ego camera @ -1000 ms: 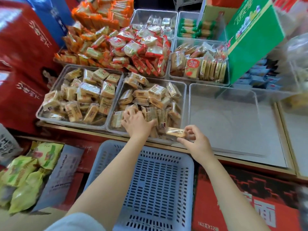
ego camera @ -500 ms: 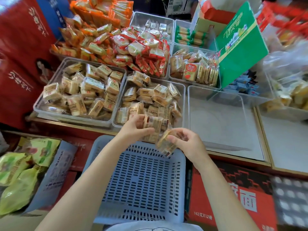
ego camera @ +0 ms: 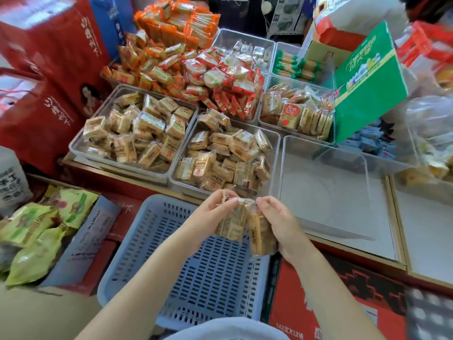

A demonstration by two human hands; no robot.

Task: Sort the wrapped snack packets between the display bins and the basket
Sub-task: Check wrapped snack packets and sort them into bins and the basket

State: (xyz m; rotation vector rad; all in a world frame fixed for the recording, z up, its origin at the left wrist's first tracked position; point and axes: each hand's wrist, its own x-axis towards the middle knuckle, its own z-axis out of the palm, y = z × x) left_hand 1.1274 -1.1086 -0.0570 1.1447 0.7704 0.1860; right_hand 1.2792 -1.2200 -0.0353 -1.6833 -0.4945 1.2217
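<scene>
Left hand (ego camera: 208,217) and right hand (ego camera: 279,227) each grip brown wrapped snack packets (ego camera: 231,223) above the blue basket's (ego camera: 147,231) far edge; slick wrappers could slip and fall outside.

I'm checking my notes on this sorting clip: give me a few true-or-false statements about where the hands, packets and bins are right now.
1. Both hands hold wrapped packets above the blue basket. True: left hand, right hand.
2. The basket already holds several packets. False: none show inside it.
3. The clear bin right of the tan packets is full. False: no packets show inside it.
4. Red-wrapped snacks lie behind the tan-packet bins. True.
</scene>
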